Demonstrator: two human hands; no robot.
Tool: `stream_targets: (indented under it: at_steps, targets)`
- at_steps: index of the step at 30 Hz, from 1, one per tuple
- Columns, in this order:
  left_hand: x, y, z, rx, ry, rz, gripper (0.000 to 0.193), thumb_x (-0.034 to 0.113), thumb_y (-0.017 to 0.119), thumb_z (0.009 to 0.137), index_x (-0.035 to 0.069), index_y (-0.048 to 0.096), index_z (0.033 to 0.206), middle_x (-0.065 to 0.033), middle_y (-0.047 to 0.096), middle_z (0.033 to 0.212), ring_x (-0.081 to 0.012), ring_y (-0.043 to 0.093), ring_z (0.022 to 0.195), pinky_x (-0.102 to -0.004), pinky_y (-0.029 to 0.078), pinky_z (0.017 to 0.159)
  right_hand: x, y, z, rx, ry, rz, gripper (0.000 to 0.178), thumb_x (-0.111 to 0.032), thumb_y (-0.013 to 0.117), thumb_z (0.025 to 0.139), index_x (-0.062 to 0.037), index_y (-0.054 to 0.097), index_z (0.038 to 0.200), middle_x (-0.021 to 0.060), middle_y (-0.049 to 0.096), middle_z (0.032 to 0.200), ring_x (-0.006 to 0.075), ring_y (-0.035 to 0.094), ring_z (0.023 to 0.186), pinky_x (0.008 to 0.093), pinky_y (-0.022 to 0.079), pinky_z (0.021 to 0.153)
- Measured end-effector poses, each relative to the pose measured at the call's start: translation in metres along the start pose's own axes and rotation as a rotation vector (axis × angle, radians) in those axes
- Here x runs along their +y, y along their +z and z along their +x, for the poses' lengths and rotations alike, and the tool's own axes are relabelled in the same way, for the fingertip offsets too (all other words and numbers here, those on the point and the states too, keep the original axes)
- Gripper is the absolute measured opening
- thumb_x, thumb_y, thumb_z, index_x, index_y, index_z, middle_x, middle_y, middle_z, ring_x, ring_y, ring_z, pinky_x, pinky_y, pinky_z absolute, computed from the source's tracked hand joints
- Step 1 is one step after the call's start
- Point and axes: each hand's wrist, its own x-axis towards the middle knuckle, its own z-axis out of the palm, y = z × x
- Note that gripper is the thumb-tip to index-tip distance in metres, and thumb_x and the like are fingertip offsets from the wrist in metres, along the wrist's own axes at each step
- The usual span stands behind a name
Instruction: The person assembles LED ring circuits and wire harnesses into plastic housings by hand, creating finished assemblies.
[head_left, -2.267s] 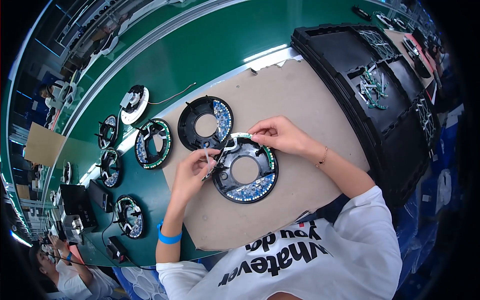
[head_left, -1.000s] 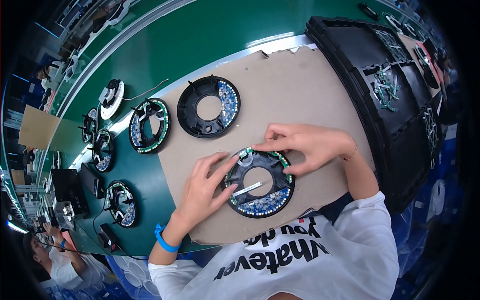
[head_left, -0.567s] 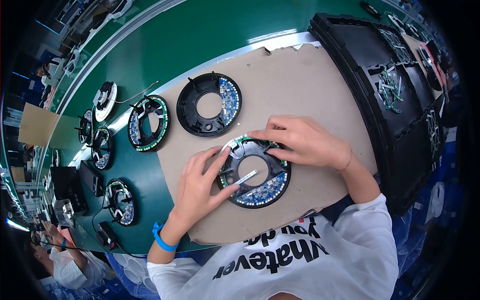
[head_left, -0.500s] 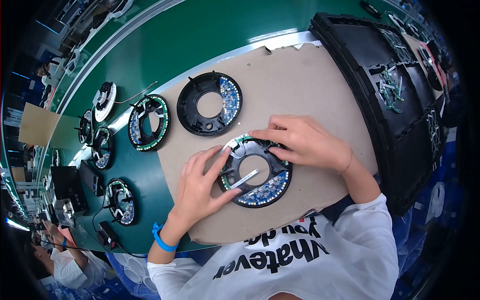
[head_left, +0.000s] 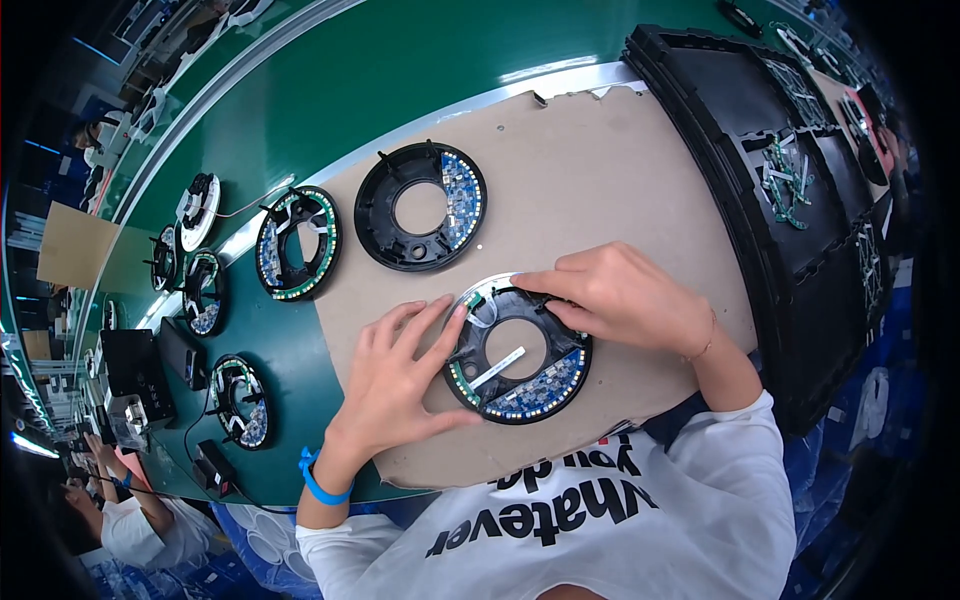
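A round black plastic housing [head_left: 545,340] lies on the cardboard before me, with a blue circuit board [head_left: 535,392] along its near edge. A white flat cable [head_left: 498,368] sticks out over its centre hole. My left hand [head_left: 395,372] is spread at the housing's left side, index fingertip at the rim, thumb beside the lower-left edge. My right hand [head_left: 605,300] is bent over the far right rim. Its index finger presses a curved LED strip [head_left: 492,288] at the far rim, and the thumb rests inside the rim. The strip's right end is hidden under the fingers.
Another black housing [head_left: 368,215] lies on the cardboard sheet [head_left: 640,160], beyond my hands. Several ring units, including one with a full light ring [head_left: 330,240], stand left on the green table [head_left: 340,110]. A black divided tray [head_left: 690,90] with loose strips borders the right.
The housing has shifted slightly right and nearer me. My left thumb has come off the flat cable to the housing's edge. My right hand has moved a little right along the rim.
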Motion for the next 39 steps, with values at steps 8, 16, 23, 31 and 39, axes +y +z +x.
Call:
stream_targets:
  at_steps: [8, 16, 23, 31, 39]
  targets:
    - [0.000, 0.003, -0.002, 0.024, -0.028, 0.013, 0.095, 0.050, 0.077, 0.054, 0.011, 0.045, 0.134, -0.0118, 0.042, 0.136, -0.0329, 0.042, 0.118, -0.0441, 0.034, 0.095, 0.001, -0.007, 0.004, -0.132, 0.094, 0.196, 0.033, -0.006, 0.066, 0.070, 0.0000, 0.062, 0.102, 0.0179, 0.063, 0.078, 0.0344, 0.061, 0.072, 0.0408, 0.048, 0.068]
    - [0.001, 0.002, -0.001, 0.027, -0.005, 0.005, 0.091, 0.049, 0.077, 0.057, 0.011, 0.045, 0.133, -0.0122, 0.043, 0.136, -0.0322, 0.043, 0.119, -0.0435, 0.034, 0.096, 0.012, 0.002, 0.001, -0.114, 0.005, 0.080, 0.040, -0.016, 0.070, 0.072, -0.0085, 0.060, 0.110, 0.0099, 0.062, 0.084, 0.0295, 0.061, 0.078, 0.0387, 0.047, 0.067]
    - [0.000, 0.001, 0.000, 0.026, 0.003, -0.002, 0.090, 0.049, 0.077, 0.057, 0.010, 0.045, 0.133, -0.0122, 0.043, 0.136, -0.0321, 0.043, 0.119, -0.0436, 0.035, 0.095, 0.020, 0.004, 0.003, -0.061, -0.035, 0.102, 0.041, -0.019, 0.069, 0.073, -0.0098, 0.061, 0.112, 0.0079, 0.057, 0.080, 0.0269, 0.057, 0.074, 0.0371, 0.046, 0.066]
    - [-0.001, 0.003, -0.002, 0.038, 0.001, -0.015, 0.090, 0.050, 0.077, 0.057, 0.009, 0.047, 0.131, -0.0122, 0.044, 0.135, -0.0324, 0.044, 0.119, -0.0434, 0.035, 0.095, 0.023, 0.008, 0.005, -0.101, -0.043, 0.121, 0.040, -0.020, 0.070, 0.072, -0.0107, 0.064, 0.110, 0.0069, 0.055, 0.083, 0.0247, 0.056, 0.078, 0.0356, 0.045, 0.068]
    - [0.005, -0.001, -0.002, 0.064, -0.033, 0.031, 0.085, 0.050, 0.077, 0.056, 0.011, 0.052, 0.128, -0.0109, 0.052, 0.115, -0.0286, 0.049, 0.104, -0.0399, 0.039, 0.085, 0.025, 0.010, 0.003, -0.102, -0.015, 0.100, 0.036, -0.027, 0.068, 0.076, -0.0114, 0.065, 0.108, 0.0062, 0.057, 0.084, 0.0242, 0.057, 0.081, 0.0360, 0.045, 0.070]
